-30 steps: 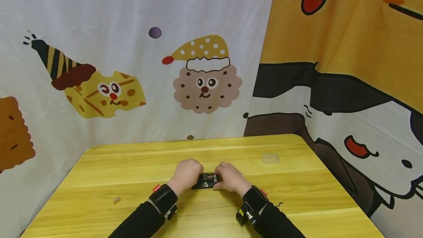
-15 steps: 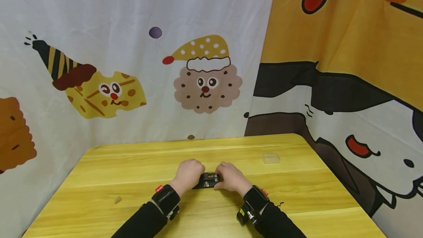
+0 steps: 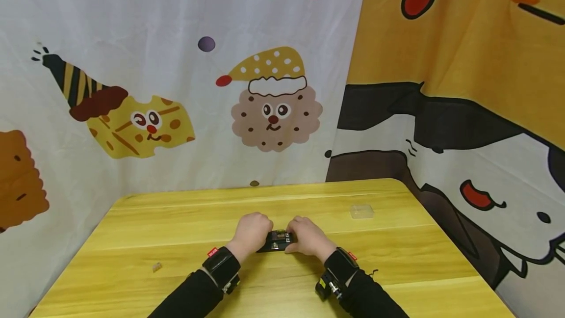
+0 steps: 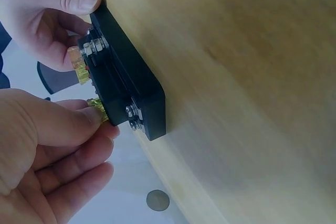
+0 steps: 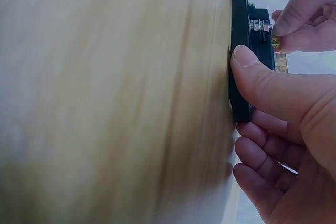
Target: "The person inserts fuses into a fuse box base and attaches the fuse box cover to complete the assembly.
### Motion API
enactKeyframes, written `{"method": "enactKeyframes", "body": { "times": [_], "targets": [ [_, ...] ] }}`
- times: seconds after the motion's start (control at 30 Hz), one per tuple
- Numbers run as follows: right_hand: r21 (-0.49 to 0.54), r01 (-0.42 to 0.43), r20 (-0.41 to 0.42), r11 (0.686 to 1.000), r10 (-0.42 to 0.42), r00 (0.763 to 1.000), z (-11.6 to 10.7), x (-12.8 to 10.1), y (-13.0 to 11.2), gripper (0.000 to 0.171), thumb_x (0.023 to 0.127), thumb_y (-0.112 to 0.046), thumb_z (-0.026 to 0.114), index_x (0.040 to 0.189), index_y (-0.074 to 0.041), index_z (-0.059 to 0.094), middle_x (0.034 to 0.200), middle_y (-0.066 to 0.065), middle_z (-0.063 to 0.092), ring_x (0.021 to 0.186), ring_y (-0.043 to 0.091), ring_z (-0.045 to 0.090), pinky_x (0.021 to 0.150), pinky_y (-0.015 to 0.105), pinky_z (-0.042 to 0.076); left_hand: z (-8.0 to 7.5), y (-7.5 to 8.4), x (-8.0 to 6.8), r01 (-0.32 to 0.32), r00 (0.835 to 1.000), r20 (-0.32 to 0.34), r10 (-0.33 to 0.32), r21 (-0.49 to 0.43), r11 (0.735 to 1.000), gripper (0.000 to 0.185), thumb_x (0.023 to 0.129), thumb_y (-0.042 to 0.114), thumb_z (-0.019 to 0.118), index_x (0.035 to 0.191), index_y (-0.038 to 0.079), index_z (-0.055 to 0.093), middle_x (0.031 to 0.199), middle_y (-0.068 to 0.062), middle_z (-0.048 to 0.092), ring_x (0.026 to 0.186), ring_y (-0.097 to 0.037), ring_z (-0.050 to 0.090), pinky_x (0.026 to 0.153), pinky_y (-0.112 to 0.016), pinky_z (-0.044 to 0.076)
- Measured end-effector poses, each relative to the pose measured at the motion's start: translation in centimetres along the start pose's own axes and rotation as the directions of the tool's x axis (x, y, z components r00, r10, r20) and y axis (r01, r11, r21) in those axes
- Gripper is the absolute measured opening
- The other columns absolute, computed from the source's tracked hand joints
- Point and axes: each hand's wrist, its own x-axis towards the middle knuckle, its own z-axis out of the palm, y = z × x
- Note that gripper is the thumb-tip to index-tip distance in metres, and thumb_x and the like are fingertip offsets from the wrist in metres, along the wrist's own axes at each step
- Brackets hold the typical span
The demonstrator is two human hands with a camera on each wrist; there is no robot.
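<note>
- Black block (image 3: 274, 243) flat on the yellow wooden table (image 3: 176, 229), near the middle, slightly toward the near edge; metal screws and translucent yellow parts on its top face.
- Left hand (image 3: 250, 232) at the block's left end; fingers curled, thumb and forefinger pinching a small yellow piece (image 4: 98, 109) right against the block's side, beside a screw (image 4: 132, 117).
- Right hand (image 3: 306, 236) at the block's right end; thumb (image 5: 252, 72) pressed on the block's edge, fingers curled over the far side, so gripping the block (image 5: 240, 51).
- Black wrist straps on both forearms, dark sleeves behind.
- Clear plastic case (image 3: 361, 211) on the table, well apart to the right.
- Small pale object (image 3: 155, 267) on the table, well apart to the left; too small to identify.
- Cartoon-print curtains (image 3: 273, 107) behind and to the right of the table.
</note>
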Motion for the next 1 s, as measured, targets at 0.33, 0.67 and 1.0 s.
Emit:
{"method": "enactKeyframes", "body": {
  "times": [0.33, 0.67, 1.0],
  "targets": [
    [0.004, 0.003, 0.004, 1.0, -0.003, 1.0, -0.1, 0.0, 0.0, 0.042, 0.074, -0.033, 0.088, 0.101, -0.008, 0.068, 0.097, 0.0, 0.058, 0.091, 0.021, 0.056, 0.085, 0.036, 0.049, -0.2, -0.3, -0.1, 0.031, 1.0, -0.002, -0.031, -0.092, 0.995, 0.027, 0.078, 0.002, 0.074, 0.061, 0.017, 0.061, 0.062, 0.004, 0.057, 0.059, -0.013, 0.057, 0.05, -0.031, 0.045],
    [-0.001, 0.001, 0.01, 1.0, -0.001, 1.0, -0.5, 0.0, -0.4, 0.041, 0.075, -0.032, 0.088, 0.101, -0.008, 0.067, 0.097, 0.001, 0.058, 0.09, 0.022, 0.056, 0.085, 0.036, 0.048, -0.7, -1.0, -0.5, 0.102, 0.992, 0.094, -0.081, -0.249, 0.963, 0.017, 0.08, 0.014, 0.081, 0.07, 0.017, 0.067, 0.068, 0.005, 0.058, 0.064, -0.012, 0.058, 0.055, -0.03, 0.047],
    [-0.003, -0.012, 0.023, 1.0, 0.012, 1.0, -0.3, 0.0, -0.3, 0.043, 0.075, -0.034, 0.087, 0.103, -0.008, 0.068, 0.098, 0.001, 0.058, 0.093, 0.023, 0.056, 0.086, 0.036, 0.049, -1.3, -1.4, -2.0, 0.12, 0.991, 0.095, -0.097, -0.275, 0.954, 0.013, 0.082, 0.018, 0.081, 0.091, 0.011, 0.075, 0.084, -0.002, 0.066, 0.079, -0.02, 0.065, 0.068, -0.035, 0.054]
  ]
}}
